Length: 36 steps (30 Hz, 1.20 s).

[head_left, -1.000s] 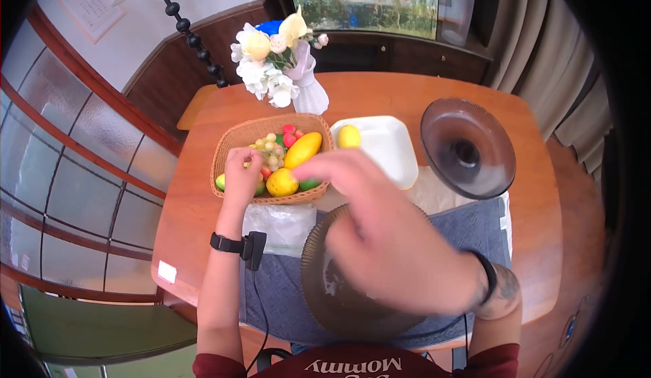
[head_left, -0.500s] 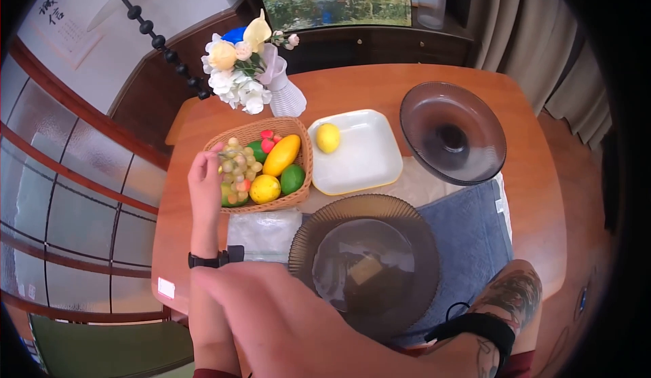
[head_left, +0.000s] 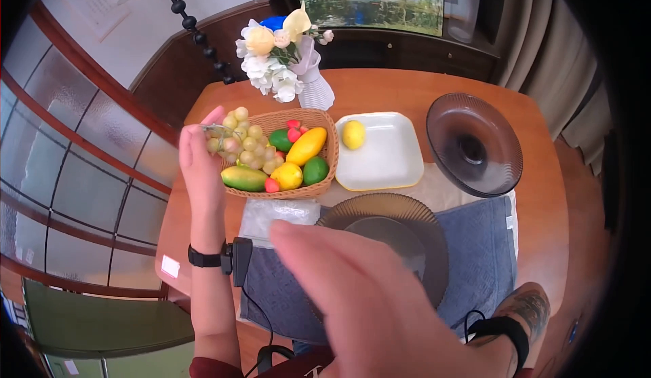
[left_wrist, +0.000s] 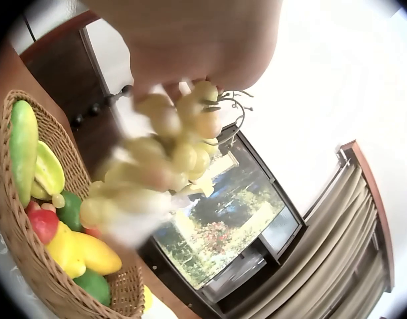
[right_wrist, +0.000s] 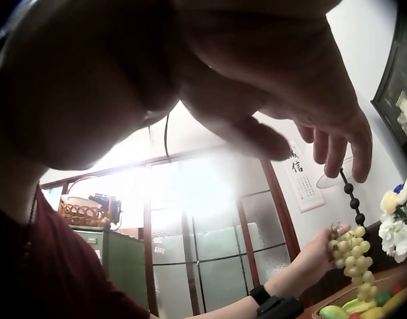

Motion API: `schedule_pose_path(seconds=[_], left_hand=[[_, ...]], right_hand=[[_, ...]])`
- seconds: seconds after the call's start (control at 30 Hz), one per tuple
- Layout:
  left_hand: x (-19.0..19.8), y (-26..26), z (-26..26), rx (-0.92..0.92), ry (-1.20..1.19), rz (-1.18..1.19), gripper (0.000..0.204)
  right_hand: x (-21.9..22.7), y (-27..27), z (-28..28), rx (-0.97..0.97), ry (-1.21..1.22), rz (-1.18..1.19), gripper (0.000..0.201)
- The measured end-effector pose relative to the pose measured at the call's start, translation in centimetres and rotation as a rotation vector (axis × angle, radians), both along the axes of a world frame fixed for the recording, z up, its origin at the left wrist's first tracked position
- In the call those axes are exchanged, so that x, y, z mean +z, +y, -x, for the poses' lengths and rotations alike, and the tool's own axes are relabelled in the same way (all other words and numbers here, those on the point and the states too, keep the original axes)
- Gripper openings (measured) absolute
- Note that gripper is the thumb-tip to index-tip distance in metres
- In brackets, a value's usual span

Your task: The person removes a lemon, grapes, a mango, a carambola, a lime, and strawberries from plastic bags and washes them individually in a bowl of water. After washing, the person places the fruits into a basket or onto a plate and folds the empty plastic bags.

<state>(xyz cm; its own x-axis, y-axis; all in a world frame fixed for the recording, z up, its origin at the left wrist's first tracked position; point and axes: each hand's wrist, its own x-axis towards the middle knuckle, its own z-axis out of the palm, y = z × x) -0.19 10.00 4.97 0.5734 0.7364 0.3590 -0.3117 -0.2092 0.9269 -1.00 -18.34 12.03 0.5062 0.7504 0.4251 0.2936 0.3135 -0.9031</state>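
My left hand (head_left: 202,167) pinches a bunch of pale green grapes (head_left: 245,139) by its stem at the left side of the wicker basket (head_left: 331,154). In the left wrist view the grapes (left_wrist: 183,156) hang from the fingers, raised beside the basket. Inside the basket lie a long green fruit (head_left: 244,178), a lemon (head_left: 287,176), a yellow mango (head_left: 307,146), green fruit (head_left: 315,171) and small red fruits (head_left: 293,131). My right hand (head_left: 380,296) is in the air over the brown ribbed glass dish (head_left: 400,203), holding nothing, its fingers loosely bent in the right wrist view.
Right of the basket is a white tray (head_left: 390,167) with a lemon (head_left: 353,135) in it. A dark glass stand (head_left: 498,127) is at the right. Behind the basket stands a vase (head_left: 316,93) of flowers. A blue towel (head_left: 478,256) and clear plastic (head_left: 278,216) lie in front.
My left hand has lifted the grapes out from among the fruit, upward and to the left. My right hand has swung low across the front and back over the brown dish.
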Motion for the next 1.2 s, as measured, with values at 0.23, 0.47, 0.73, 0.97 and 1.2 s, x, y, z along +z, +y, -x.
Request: schedule_pose_path(seconds=[0.23,0.47,0.73,0.97,1.2], left_hand=[[2.9,-6.2,3.2,-0.159,-0.084,0.027,0.026],[-1.1,-14.7,6.6,-0.654,0.326,0.479,0.022],[-8.2,-17.4,7.5,-0.491,0.547,0.074,0.01],[-9.0,-19.0,8.6,-0.505,0.782,-0.487,0.02],[-10.0,-19.4,7.8,-0.498,1.019,-0.486,0.045]], right_hand=[[-5.1,-4.3,-5.4,0.27,0.13,0.462,0.064],[-13.8,-5.7,-3.1,0.01,0.252,0.46,0.086],[-16.5,-8.5,-3.4,-0.05,0.537,0.787,0.064],[-19.1,-9.5,-3.2,-0.024,0.544,0.848,0.064],[-18.4,-7.6,-2.8,-0.152,0.085,0.794,0.081]])
